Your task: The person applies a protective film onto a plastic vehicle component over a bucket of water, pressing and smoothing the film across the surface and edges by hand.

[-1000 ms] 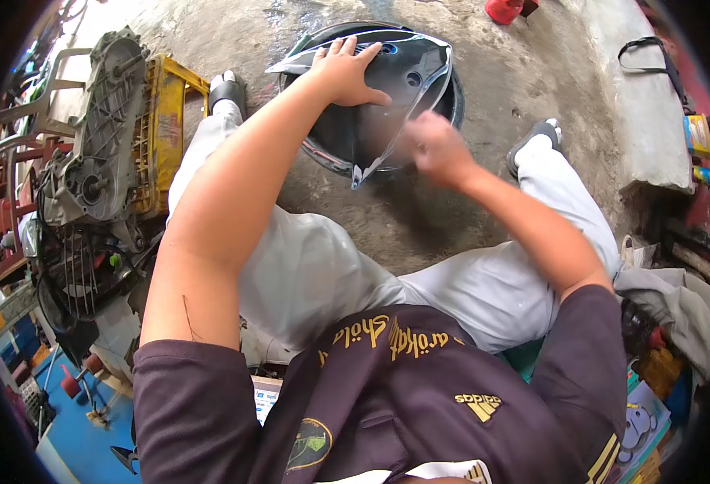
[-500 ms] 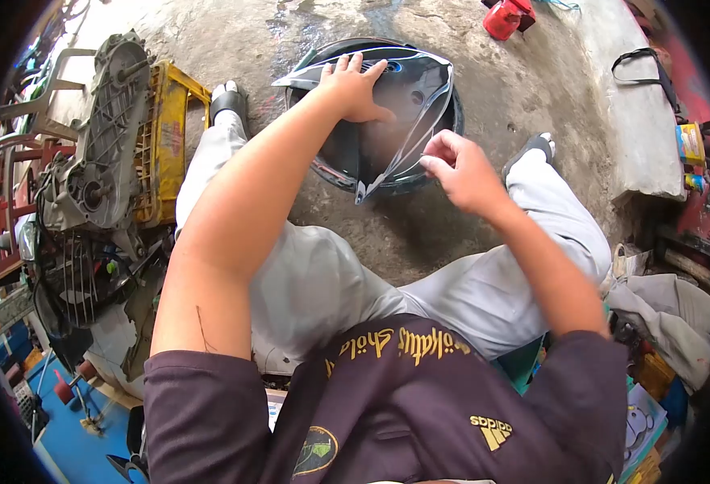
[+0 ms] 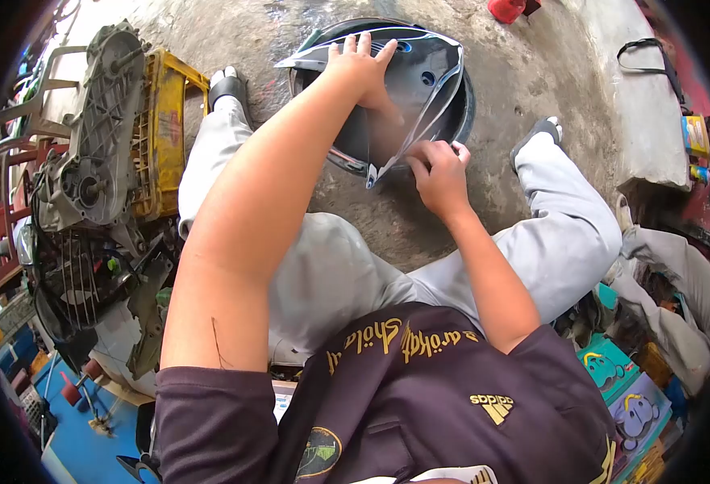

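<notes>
A dark motorcycle fairing panel (image 3: 407, 85) with pale, pointed edges lies across a round black tub (image 3: 469, 113) on the floor between my feet. My left hand (image 3: 363, 74) rests on the panel's upper part, fingers spread and flat. At the panel's lower right edge is my right hand (image 3: 442, 171), its fingers curled and pinched together. Whatever those fingers grip, if anything, is too small or hidden to name. A hazy, dull patch shows on the panel between my two hands.
A grey engine casing (image 3: 101, 121) and a yellow crate (image 3: 164, 133) stand at my left. To the right are a concrete ledge (image 3: 653, 129) and crumpled grey cloth (image 3: 677, 282). A red object (image 3: 506, 10) sits on the floor at the top.
My right hand has moved left and down along the panel's edge, fingers still pinched. My left hand stays spread on the panel. The whole view has shifted slightly.
</notes>
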### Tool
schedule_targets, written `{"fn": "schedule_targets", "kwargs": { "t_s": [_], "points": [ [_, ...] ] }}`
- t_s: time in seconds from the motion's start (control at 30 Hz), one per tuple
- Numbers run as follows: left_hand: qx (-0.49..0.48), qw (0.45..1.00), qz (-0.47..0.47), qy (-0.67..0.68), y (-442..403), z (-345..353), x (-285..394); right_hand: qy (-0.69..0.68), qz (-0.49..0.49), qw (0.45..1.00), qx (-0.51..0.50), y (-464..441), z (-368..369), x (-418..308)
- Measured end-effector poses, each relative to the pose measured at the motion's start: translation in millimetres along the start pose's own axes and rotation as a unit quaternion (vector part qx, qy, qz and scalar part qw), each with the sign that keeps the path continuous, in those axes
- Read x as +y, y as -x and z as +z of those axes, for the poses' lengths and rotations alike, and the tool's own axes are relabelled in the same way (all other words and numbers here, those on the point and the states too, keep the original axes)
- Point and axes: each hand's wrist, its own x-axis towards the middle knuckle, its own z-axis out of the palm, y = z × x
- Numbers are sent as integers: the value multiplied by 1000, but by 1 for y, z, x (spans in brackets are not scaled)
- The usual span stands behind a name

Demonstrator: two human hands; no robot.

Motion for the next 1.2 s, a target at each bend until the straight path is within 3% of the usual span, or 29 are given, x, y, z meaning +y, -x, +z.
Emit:
{"fn": "schedule_targets", "kwargs": {
  "t_s": [0.23, 0.33, 0.47, 0.67, 0.8, 0.9, 1.03, 1.2],
  "points": [
    [-1, 1000, 3, -12, -2, 2, 1, -26, -4, 1000, 14, 2, 6, 1],
    [6, 1000, 6, -16, -3, 4, 0, -34, 0, 996, 80, -5, 3, 6],
    [14, 1000, 11, -20, -1, 3, -1, -32, -26, 997, 65, 1, 12, 1],
    [31, 999, 22, -12, -1, 7, -3, -52, 34, 990, 124, -10, 11, 10],
    [34, 999, 27, -7, -1, 6, -4, -52, -31, 995, 77, 2, 11, -4],
    [45, 999, 25, -11, 0, 7, -4, -40, 32, 991, 122, -10, 6, 9],
    [44, 999, 29, -1, -1, 6, -4, -76, -23, 995, 66, 4, 14, -6],
    [42, 999, 31, 12, 0, 8, -5, -48, 22, 991, 119, -4, 13, 8]
  ]
}}
